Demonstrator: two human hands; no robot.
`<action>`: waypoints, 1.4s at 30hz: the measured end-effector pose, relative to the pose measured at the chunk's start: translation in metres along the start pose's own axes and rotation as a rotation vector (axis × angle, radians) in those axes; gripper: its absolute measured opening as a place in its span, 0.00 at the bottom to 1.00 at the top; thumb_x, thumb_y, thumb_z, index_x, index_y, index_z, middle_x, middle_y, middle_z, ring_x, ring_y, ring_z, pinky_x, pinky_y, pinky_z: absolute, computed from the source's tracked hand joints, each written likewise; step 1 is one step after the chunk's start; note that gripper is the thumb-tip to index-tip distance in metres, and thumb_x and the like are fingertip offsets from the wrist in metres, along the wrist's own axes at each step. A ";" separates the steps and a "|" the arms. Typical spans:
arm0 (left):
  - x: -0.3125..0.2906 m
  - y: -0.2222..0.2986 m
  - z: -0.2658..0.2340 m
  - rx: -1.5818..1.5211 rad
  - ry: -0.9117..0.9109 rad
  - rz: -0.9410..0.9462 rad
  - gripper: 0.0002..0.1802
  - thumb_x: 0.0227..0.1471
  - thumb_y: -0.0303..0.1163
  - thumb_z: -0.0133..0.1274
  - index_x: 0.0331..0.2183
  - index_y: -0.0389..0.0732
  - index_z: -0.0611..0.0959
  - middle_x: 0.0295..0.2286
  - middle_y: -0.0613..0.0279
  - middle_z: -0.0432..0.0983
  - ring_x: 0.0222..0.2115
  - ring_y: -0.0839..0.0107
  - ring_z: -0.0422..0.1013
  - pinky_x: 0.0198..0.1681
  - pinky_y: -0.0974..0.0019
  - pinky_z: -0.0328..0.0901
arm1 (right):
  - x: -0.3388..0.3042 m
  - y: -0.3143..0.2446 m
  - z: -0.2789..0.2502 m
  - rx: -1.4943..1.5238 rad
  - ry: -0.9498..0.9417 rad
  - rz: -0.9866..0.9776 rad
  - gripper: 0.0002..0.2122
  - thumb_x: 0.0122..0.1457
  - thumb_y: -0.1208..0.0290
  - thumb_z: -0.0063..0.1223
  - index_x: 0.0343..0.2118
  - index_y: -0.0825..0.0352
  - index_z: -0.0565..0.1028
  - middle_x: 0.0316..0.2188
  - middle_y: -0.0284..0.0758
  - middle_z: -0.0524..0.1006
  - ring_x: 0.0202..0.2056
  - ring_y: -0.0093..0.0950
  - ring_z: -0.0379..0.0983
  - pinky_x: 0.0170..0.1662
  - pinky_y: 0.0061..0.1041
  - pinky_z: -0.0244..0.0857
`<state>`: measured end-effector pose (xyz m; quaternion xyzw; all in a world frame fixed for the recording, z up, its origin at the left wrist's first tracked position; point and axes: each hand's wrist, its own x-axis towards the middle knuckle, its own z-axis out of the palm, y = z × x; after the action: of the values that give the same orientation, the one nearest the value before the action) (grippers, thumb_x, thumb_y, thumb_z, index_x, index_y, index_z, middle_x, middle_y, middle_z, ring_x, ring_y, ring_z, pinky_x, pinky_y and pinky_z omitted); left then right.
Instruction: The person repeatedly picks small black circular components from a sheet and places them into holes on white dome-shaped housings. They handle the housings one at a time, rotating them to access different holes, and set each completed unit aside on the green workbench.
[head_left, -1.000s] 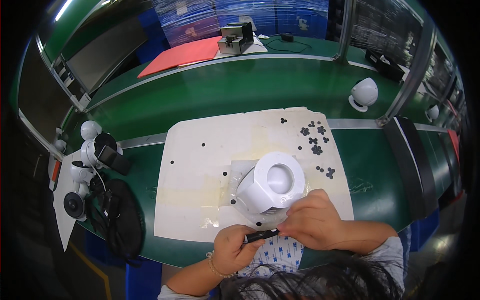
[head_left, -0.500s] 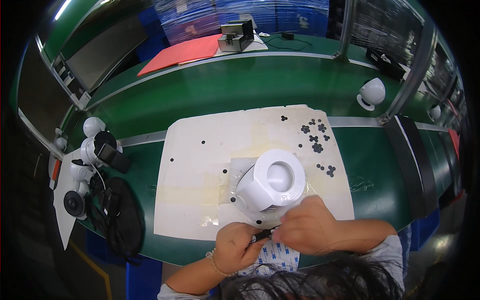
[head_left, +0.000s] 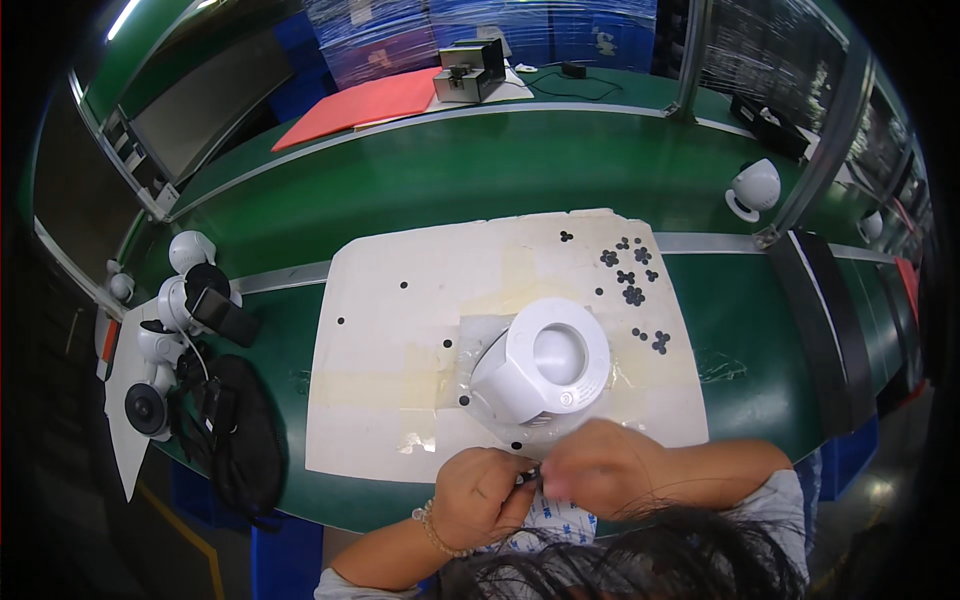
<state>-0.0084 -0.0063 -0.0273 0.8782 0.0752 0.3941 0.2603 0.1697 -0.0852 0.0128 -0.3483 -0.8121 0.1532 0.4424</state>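
Observation:
My left hand (head_left: pixel 482 492) is closed on a small black piece (head_left: pixel 527 478) just in front of the mat's near edge. Fingertips of my right hand (head_left: pixel 600 468), slightly blurred, pinch together at the other end of that piece; what they grip is hidden. Below both hands shows a white sheet with blue print (head_left: pixel 560 520), partly covered by hair. A white rounded housing with a ring-shaped base (head_left: pixel 520 358) lies tilted on clear film, just beyond my hands. Small black round pads (head_left: pixel 634 296) sit in clusters at the mat's right, with several single ones elsewhere.
A pale mat (head_left: pixel 380 380) covers the green bench. White cameras (head_left: pixel 165 345) and a black pouch (head_left: pixel 245 440) lie left. Another white camera (head_left: pixel 755 187) stands on the green belt (head_left: pixel 450 165) beyond. Right is a black strip (head_left: pixel 825 335); a metal box (head_left: pixel 470 72) stands behind.
My right hand has shifted slightly left and up, and less of the black piece shows between my hands. On the belt, the white camera has moved a little to the right.

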 end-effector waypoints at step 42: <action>-0.002 -0.005 -0.003 0.205 -0.114 0.047 0.14 0.30 0.28 0.59 0.27 0.38 0.76 0.45 0.55 0.69 0.16 0.72 0.65 0.21 0.72 0.61 | 0.038 0.037 -0.032 -0.107 0.135 0.284 0.22 0.52 0.82 0.46 0.50 0.70 0.55 0.29 0.32 0.70 0.39 0.24 0.67 0.52 0.31 0.50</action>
<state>-0.0115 -0.0018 -0.0291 0.9228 0.0796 0.3396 0.1638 0.1987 -0.0339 0.0335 -0.4922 -0.7302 0.1468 0.4505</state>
